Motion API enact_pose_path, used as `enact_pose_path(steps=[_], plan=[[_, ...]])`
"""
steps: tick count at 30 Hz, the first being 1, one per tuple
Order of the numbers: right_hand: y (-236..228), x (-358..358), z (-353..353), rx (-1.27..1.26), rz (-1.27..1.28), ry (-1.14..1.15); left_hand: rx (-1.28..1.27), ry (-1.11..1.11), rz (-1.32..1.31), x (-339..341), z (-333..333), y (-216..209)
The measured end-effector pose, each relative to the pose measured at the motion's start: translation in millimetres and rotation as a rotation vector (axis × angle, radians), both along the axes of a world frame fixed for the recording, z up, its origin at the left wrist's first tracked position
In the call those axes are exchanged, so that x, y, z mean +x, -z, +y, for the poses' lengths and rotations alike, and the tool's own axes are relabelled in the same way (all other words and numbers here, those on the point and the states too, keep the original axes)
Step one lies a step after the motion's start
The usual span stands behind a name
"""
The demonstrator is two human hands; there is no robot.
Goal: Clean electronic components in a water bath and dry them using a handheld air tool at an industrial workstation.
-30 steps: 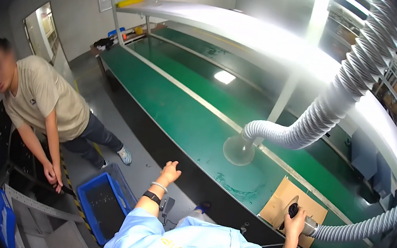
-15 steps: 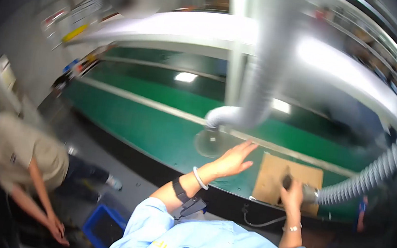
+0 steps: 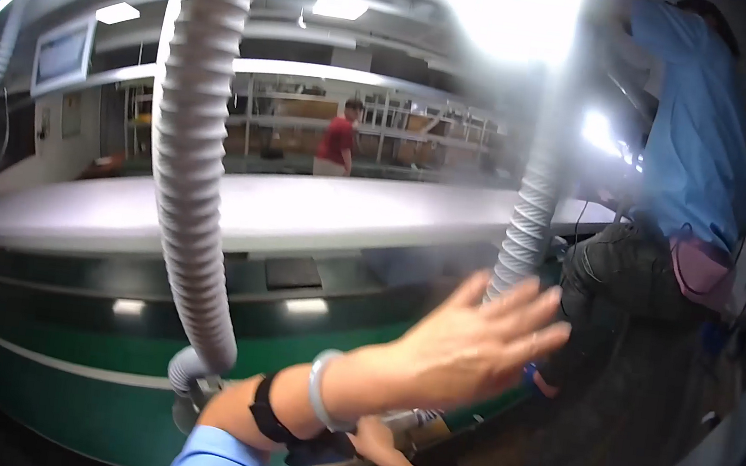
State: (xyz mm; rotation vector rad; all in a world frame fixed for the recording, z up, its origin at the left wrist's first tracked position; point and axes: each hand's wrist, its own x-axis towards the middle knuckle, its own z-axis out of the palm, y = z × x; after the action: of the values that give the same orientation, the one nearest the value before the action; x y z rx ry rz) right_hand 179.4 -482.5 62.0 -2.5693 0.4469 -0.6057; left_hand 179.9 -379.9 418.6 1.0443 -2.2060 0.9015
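My left hand [image 3: 480, 344] is raised across the middle, fingers spread, with nothing in it. A pale bangle [image 3: 323, 393] and a black strap [image 3: 268, 411] circle that forearm. Behind the fingers, a grey corrugated hose [image 3: 528, 219] hangs down; whether they touch cannot be told. Low down, partly behind the left forearm, my right hand [image 3: 375, 440] is closed at the fitting [image 3: 415, 422] on the hose's lower end. A brown cardboard sheet [image 3: 432, 434] shows beside it, over the green bench [image 3: 28, 386].
Another thick grey hose [image 3: 198, 137] hangs at the left over the bench. A long white lamp housing [image 3: 302, 206] spans it. A person in blue [image 3: 695, 151] stands high at the right. Farther back is a person in red [image 3: 338, 142], before shelves.
My view has swung up and to the right. My left hand has risen from above the bench to in front of the hose. My right hand has stayed at the hose end.
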Motion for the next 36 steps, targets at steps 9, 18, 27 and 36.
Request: enact_pose_path(steps=[9, 18, 27, 36], plan=[[-24, -41, -19, -0.002, 0.025, 0.030, 0.573, -0.219, 0.679, 114, -13, 241], [-72, -57, -29, 0.106, 0.049, -0.233, 0.657, -0.439, 1.682, 93, 70, 420], [-130, -90, -71, 0.255, 0.003, -0.314, 0.817, -0.012, 2.000, 29, 22, 359], [-90, -57, -139, -0.060, 0.143, -0.609, 0.435, -0.679, 1.472, 44, -8, 388]])
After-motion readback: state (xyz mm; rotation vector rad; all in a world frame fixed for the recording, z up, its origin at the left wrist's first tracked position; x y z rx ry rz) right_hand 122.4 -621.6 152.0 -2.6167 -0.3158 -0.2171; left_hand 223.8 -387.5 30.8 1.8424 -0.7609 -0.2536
